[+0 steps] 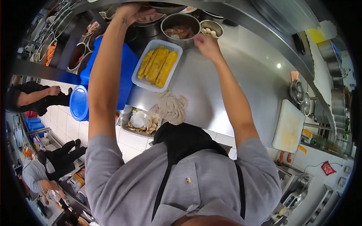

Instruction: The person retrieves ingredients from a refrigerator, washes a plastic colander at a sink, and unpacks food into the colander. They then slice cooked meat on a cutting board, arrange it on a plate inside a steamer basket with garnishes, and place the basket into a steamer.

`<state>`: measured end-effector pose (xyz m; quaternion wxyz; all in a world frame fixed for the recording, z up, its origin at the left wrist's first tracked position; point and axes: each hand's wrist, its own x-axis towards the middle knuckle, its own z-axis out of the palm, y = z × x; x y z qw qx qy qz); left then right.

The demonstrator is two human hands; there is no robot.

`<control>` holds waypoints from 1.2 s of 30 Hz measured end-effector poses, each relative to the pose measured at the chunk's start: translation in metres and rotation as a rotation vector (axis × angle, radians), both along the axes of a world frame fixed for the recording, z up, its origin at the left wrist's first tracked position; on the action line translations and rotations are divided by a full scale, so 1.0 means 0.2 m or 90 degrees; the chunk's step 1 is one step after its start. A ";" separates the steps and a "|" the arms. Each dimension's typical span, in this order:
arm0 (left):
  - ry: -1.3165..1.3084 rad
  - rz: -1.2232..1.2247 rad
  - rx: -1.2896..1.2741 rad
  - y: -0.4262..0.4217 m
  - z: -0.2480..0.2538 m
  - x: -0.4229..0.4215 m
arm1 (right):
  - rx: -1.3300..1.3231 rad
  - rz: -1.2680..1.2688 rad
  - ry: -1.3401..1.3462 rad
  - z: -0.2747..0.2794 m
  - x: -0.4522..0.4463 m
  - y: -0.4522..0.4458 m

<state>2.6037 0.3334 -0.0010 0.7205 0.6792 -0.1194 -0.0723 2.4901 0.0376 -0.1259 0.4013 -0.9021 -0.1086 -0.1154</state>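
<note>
My left hand (129, 13) reaches up to the far edge, beside a metal pot (150, 23) with pale meat in it; its fingers are partly hidden. My right hand (208, 46) is closed at the rim of a larger steel pot (164, 31) holding brownish food. Whether it grips that rim or something small, I cannot tell. Just beyond it is a small steel bowl (220, 34) with white round pieces inside. Nearer my body, a white plastic basket (166, 87) holds several long yellow pieces (155, 64).
A crumpled cloth (171, 107) lies at the steel counter's (211, 101) near edge, beside a bin of scraps (142, 127). Blue containers (128, 71) stand left. A cutting board (288, 126) is at right; a metal shelf (260, 28) overhangs the far side. Other people work at left.
</note>
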 end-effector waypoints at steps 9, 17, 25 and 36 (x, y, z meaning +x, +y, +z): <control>0.079 0.132 0.014 0.12 0.16 -0.32 | -0.484 0.049 0.314 -0.08 0.63 0.36; 0.112 0.139 -0.071 0.06 -0.03 -0.23 | -0.458 0.077 0.309 -0.06 0.62 0.26; 0.168 0.131 -0.095 -0.04 -0.18 -0.22 | -0.434 -0.023 0.162 0.07 0.46 0.12; 0.201 0.010 -0.132 -0.20 -0.74 -0.03 | -0.217 -0.472 0.326 0.17 -0.85 -1.07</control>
